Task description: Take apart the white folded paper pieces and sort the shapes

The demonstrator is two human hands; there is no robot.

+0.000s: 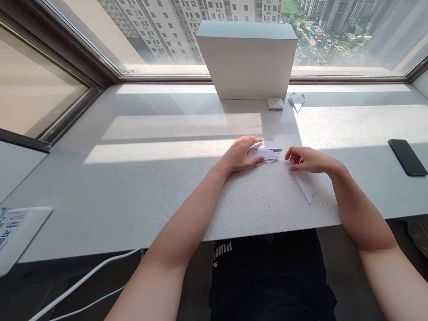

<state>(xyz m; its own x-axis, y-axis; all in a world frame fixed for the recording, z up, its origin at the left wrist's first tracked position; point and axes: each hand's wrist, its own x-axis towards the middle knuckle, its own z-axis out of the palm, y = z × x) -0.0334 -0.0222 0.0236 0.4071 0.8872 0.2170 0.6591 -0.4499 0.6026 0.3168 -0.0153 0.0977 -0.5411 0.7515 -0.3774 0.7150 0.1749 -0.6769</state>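
Presently, left hand (238,155) pinches folded paper (264,154) on the worktop (100,200); whether right hand (306,159) grips the paper strip (305,186) beneath it cannot be told; uneven pressure could likely skew the folds

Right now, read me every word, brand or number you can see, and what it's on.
"PUMA": on the black garment.
White pack, left edge: barcode and print, cut off and too small or blurred to read.
Papers, phone: no readable text.
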